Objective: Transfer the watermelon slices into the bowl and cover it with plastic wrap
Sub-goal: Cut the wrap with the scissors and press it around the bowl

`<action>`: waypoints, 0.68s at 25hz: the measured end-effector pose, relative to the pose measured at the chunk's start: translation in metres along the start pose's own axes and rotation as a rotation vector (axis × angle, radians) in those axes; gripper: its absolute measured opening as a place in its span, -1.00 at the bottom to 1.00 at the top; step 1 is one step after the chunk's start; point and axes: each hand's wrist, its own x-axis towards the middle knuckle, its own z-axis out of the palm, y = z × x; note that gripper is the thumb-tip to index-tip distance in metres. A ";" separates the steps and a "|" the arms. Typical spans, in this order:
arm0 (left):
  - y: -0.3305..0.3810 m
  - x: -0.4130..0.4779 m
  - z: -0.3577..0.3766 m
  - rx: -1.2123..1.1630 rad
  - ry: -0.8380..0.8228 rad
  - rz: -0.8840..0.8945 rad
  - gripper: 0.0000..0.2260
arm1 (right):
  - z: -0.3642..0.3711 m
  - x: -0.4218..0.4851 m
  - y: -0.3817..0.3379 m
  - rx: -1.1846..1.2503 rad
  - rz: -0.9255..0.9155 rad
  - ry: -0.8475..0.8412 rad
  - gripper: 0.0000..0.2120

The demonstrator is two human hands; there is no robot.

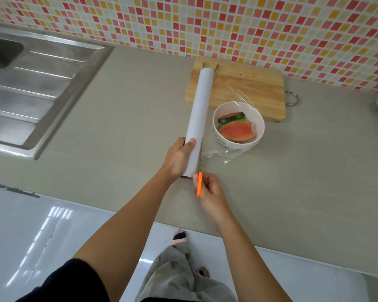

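Mid-frame, the left hand (179, 158) wraps around the white roll (198, 120); the right hand (207, 188) pinches orange-handled scissors (199, 184) beside it.

Watermelon slices (237, 132) in bowl (259, 118), cutting board (244, 88) behind, roll (198, 118) left.

The wall (227, 22) is a mosaic of small square tiles in red, pink, orange, yellow and cream on white grout. The surface (129, 110) is plain beige-grey. The sink (42, 88) is silver steel. The roll (200, 114) is white, and the scissors (199, 184) have bright orange handles. The cutting board (249, 88) is pale wood with visible grain. The bowl (259, 120) is white; the watermelon slices (237, 130) are pinkish red with dark green rind. The floor (20, 232) is glossy white.
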 end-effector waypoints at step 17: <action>-0.004 0.004 -0.005 -0.070 -0.019 -0.016 -0.80 | 0.002 0.036 -0.020 0.090 0.001 0.031 -0.70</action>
